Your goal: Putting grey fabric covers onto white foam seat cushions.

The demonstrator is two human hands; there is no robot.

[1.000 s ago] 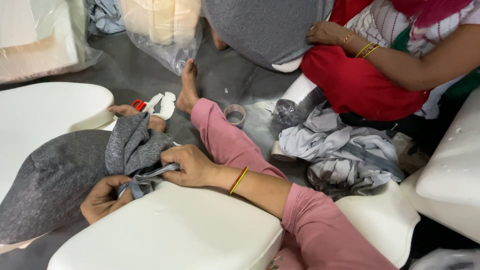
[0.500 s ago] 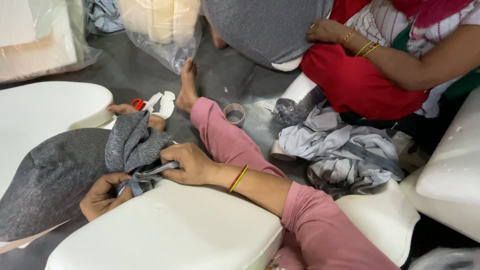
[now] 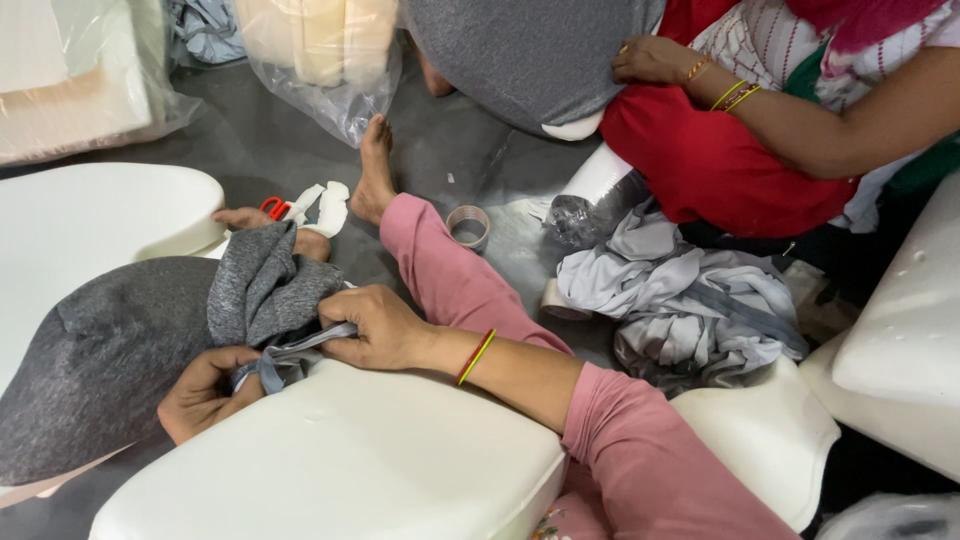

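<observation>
Right now both my hands grip fabric: left hand (image 3: 205, 392) pinches the grey felt cover (image 3: 110, 350), right hand (image 3: 375, 325) pulls its grey-blue binding strip (image 3: 300, 348) at the white foam cushion (image 3: 340, 460) edge. Likely mid-fitting; next needs firm stretching over the corner.

Single head-worn view, directed steeply downward and forward from close range. The hands (image 3: 300, 360) and white foam pad (image 3: 340, 470) are framed near; the floor (image 3: 250, 150) and a co-worker (image 3: 800, 110) are seen beyond.

Grey floor (image 3: 250, 140), tape roll (image 3: 467, 226), scissors (image 3: 275, 208)
</observation>
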